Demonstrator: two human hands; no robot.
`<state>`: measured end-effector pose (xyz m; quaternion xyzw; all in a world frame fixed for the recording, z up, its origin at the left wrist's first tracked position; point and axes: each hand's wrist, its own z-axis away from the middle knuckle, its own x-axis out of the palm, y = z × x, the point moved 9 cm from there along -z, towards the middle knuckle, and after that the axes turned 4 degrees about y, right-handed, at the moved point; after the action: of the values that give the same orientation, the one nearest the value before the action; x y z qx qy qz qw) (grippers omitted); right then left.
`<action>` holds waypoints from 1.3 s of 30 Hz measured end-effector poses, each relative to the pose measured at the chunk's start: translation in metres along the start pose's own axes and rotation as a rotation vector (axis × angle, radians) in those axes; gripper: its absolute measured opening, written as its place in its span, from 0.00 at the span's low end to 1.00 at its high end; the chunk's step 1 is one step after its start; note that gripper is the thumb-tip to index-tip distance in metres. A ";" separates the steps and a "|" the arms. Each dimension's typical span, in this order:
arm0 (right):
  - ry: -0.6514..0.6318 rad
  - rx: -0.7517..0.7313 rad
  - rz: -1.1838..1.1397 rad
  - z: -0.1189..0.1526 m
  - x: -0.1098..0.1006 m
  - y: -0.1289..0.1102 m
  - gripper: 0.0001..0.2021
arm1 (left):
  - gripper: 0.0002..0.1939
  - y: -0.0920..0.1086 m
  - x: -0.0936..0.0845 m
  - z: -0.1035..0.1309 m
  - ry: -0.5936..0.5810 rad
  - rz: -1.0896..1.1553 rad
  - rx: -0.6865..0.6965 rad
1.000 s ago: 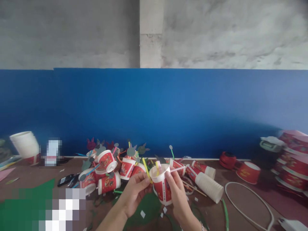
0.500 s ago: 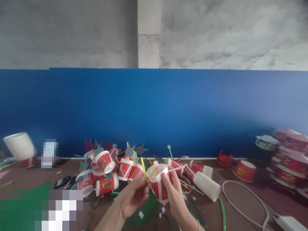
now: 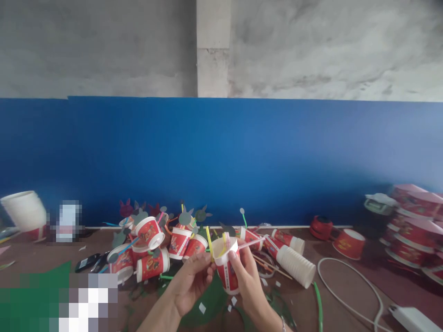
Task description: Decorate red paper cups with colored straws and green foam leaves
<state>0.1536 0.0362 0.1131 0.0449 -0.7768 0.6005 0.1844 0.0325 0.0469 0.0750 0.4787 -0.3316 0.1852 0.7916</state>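
My right hand (image 3: 249,279) is wrapped round a red and white paper cup (image 3: 226,275), thumb on the near side of its rim. The rim is squeezed out of round. My left hand (image 3: 194,280) pinches a yellow straw (image 3: 208,237) at the cup's left wall; its lower end is hidden by my fingers. A pink straw (image 3: 252,242) sticks out to the right of the cup, over my right fingers. Yellow and pink straw ends show inside the cup. Whether the yellow straw passes through the wall I cannot tell.
Behind my hands lies a pile of red cups (image 3: 148,233) with straws and grey paper animal heads. Nested cups (image 3: 297,267) lie to the right, beside a green straw (image 3: 318,306) and a white cable (image 3: 349,260). Paper scraps (image 3: 202,308) litter the table. A blue wall (image 3: 221,161) stands behind.
The cup's rim has been pressed from round to angular. The yellow straw has tipped more upright and sits closer against the cup's left side. The view has shifted slightly.
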 end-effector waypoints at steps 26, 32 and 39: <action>-0.084 -0.058 0.063 0.022 -0.006 0.017 0.21 | 0.12 -0.026 -0.017 -0.008 -0.031 0.013 0.084; 0.009 -0.115 0.100 0.039 -0.022 0.033 0.22 | 0.12 -0.050 -0.026 -0.006 -0.117 -0.005 0.056; -0.010 -0.142 0.120 0.040 -0.022 0.040 0.21 | 0.11 -0.044 -0.022 0.000 -0.213 0.025 0.176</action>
<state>0.1531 0.0055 0.0602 -0.0118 -0.8195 0.5537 0.1472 0.0436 0.0265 0.0321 0.5590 -0.4022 0.1714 0.7045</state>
